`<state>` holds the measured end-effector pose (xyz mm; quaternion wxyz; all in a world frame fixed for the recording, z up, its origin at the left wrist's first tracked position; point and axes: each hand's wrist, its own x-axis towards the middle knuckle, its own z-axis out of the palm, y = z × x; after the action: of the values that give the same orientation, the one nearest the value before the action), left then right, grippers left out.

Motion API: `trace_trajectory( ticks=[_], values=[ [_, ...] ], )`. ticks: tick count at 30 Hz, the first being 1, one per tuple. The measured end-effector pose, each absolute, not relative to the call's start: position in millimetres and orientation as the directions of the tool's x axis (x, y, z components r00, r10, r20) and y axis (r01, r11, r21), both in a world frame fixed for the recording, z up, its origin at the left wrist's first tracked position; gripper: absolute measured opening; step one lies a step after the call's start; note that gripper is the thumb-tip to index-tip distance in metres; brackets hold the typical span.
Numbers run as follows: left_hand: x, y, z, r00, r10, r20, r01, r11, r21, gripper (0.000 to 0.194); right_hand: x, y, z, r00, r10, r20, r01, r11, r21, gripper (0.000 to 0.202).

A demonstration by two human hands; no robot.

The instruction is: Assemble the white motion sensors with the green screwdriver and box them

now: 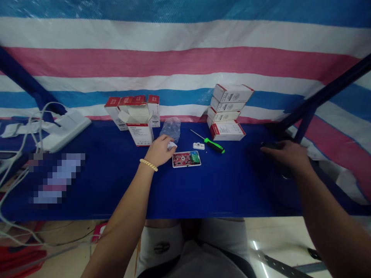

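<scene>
My left hand [162, 150] is closed on a small white object [171, 145], partly hidden by the fingers, beside a clear plastic bag [171, 129]. Just right of it lies an open white case with a red and green circuit board [186, 158]. A small white part [198, 146] and a green and black screwdriver [213, 145] rest behind the board. Far to the right, my right hand [285, 152] is on a dark object [271, 145] whose shape is hard to make out against the dark blue table.
Red and white boxes [140, 133] stand at the back left, one with its flaps up. More boxes [228, 112] are stacked at the back right. A white power strip [68, 131] with cables is on the left, near a blurred-out patch on the blue table [220, 193].
</scene>
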<state>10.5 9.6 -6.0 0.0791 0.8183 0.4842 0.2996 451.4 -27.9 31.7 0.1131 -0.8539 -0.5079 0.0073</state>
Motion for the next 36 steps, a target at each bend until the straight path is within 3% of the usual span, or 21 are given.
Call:
trace_trajectory(
  ticks=[3,8,11,17,21,25,29,32,36],
  values=[
    [9,12,-11,0.355,0.851,0.386,0.762,-0.503,0.408,0.021,401,-29,49,0.498,0.850,0.173,0.834,-0.414,-0.365,0.035],
    [8,13,-15,0.347,0.881,0.323,0.799,-0.458,0.390,0.022,334,-24,50,0.192,0.920,0.343,0.829,0.035,-0.558,0.029],
    [7,13,-16,0.327,0.885,0.331,0.807,-0.444,0.391,0.026,306,-16,37,-0.040,0.933,0.358,0.765,0.259,-0.590,0.027],
    [5,14,-17,0.272,0.904,0.329,0.835,-0.392,0.387,0.034,276,-11,5,-0.215,0.886,0.412,0.758,0.417,-0.501,0.017],
    [7,13,-11,0.270,0.850,0.453,0.797,-0.461,0.390,0.046,270,-15,-6,-0.274,0.848,0.454,0.727,0.491,-0.479,0.012],
    [13,3,2,0.262,0.754,0.602,0.714,-0.571,0.404,0.048,260,-12,0,-0.332,0.767,0.549,0.677,0.599,-0.428,0.038],
    [25,-10,14,0.351,0.693,0.630,0.591,-0.686,0.425,0.044,244,-6,6,-0.510,0.632,0.583,0.581,0.753,-0.309,0.070],
    [32,-16,18,0.395,0.621,0.677,0.483,-0.767,0.422,0.045,240,-7,1,-0.545,0.585,0.601,0.531,0.795,-0.292,0.068],
    [35,-18,21,0.397,0.597,0.697,0.407,-0.795,0.449,0.053,241,-16,-6,-0.447,0.599,0.665,0.530,0.776,-0.343,0.060]
  ],
)
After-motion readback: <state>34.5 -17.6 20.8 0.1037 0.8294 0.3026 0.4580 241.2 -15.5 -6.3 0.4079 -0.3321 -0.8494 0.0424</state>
